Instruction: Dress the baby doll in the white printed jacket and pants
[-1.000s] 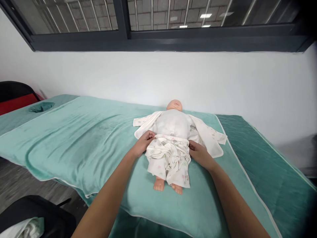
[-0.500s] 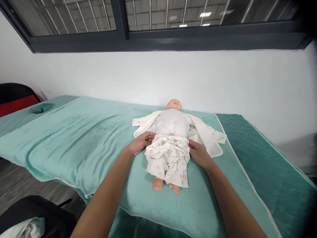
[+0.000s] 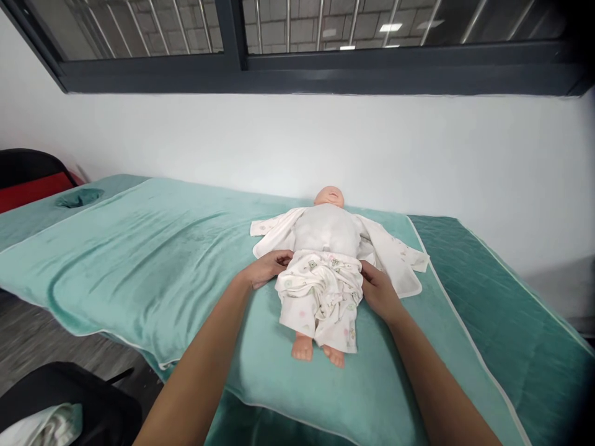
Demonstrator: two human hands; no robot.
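Note:
A baby doll (image 3: 329,196) lies on its back, head toward the wall and bare feet toward me. White patterned baby pants (image 3: 320,291) cover its legs, bunched in folds, with the waistband across its lower belly. My left hand (image 3: 269,267) is closed at the left side of the waistband, and my right hand (image 3: 375,286) is closed at the right side. The fingertips of both are partly hidden by the cloth. Around the doll's white-covered torso (image 3: 328,229), a white baby jacket (image 3: 393,254) lies spread open, its sleeves out to both sides.
A green blanket (image 3: 153,248) covers the bed beneath the doll, with a darker green sheet (image 3: 488,291) at right. A face hole (image 3: 80,198) is at far left. Near me at lower left stands a black chair (image 3: 106,402) bearing folded cloth (image 3: 51,427). Behind are a wall and window frame (image 3: 325,74).
The view has shifted slightly. Both hands stay at the sides of the waistband, and the pants sit almost the same on the doll.

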